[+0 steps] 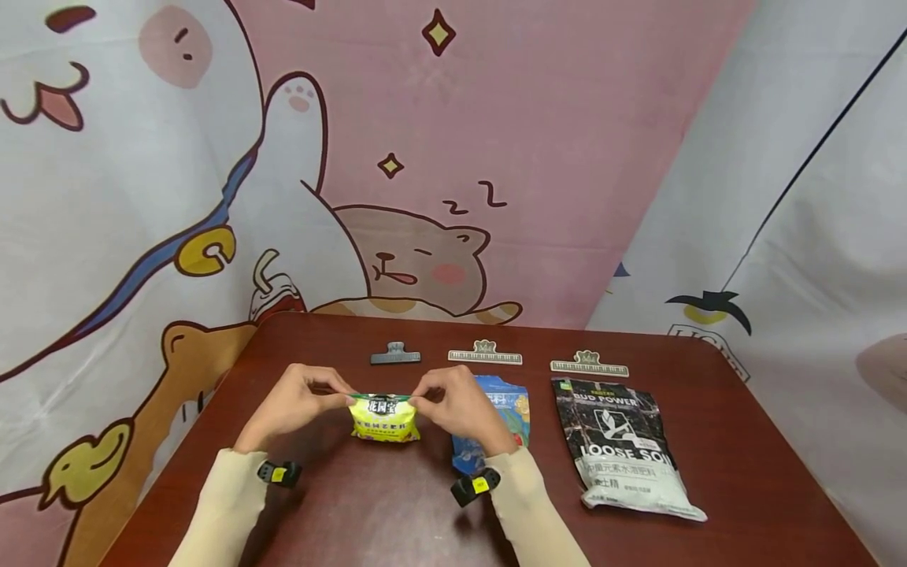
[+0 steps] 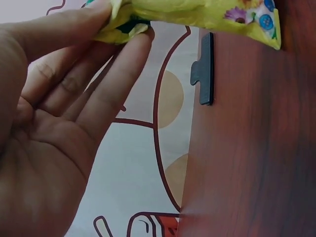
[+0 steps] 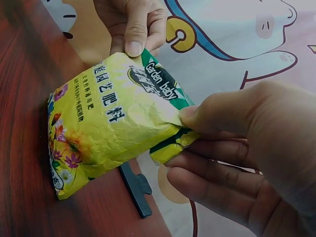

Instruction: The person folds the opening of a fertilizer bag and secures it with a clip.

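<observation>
A yellow fertilizer bag [image 1: 386, 421] with a green top strip and printed flowers stands between both hands, its top folded over in the right wrist view. My left hand [image 1: 301, 402] pinches one top corner between thumb and fingers. At the opposite top corner, my right hand [image 1: 457, 405] pinches the folded edge, thumb in front and fingers behind. The left wrist view shows the bag's [image 2: 197, 12] underside edge above the left fingers. Beyond the bag lies a black clip [image 1: 395, 354], also seen as a dark clip [image 3: 136, 190] in the right wrist view.
A blue bag [image 1: 506, 405] lies partly behind the right hand. To its right is a black and white soil bag [image 1: 616, 449]. Two pale long clips, a middle one [image 1: 485, 353] and a right one [image 1: 588, 365], lie along the back of the brown table [image 1: 383, 520]. A cartoon cloth hangs behind.
</observation>
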{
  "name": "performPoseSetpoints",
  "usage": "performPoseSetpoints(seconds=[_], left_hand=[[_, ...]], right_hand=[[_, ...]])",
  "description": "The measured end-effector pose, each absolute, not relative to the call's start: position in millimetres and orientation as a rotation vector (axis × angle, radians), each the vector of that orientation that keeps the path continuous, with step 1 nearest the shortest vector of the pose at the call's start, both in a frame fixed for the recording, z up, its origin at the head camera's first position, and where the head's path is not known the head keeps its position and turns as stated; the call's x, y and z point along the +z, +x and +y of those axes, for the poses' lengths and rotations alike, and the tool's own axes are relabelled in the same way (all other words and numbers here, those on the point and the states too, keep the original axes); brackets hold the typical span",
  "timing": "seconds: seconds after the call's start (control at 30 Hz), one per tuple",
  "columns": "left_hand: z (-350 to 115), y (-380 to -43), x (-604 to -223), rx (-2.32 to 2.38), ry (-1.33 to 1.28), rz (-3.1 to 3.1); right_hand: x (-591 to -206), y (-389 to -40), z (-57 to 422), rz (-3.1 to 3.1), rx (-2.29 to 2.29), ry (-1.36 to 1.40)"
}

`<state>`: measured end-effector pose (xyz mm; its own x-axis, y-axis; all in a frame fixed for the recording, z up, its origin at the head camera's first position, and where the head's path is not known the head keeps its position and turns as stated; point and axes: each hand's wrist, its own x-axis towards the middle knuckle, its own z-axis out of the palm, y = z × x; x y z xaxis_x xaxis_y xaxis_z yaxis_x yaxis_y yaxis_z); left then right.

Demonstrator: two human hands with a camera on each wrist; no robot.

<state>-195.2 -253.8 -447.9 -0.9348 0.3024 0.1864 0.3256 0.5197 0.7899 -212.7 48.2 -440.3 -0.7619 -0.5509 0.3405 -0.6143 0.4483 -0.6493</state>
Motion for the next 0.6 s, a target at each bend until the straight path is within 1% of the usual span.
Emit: performPoseSetpoints(seconds=[0.3, 0.43, 0.6], left_hand=[[-264, -195, -460, -1.669, -0.466, -2.711], [-264, -195, -469, -1.756, -0.502, -2.644], [-260, -195, -479, -1.754, -0.537, -2.550]], right_hand=[[-439, -210, 51, -2.687, 1.352, 0.988], [-435, -209, 51, -2.711, 1.310, 0.995], [-430, -210, 51, -2.726, 1.251, 1.015]])
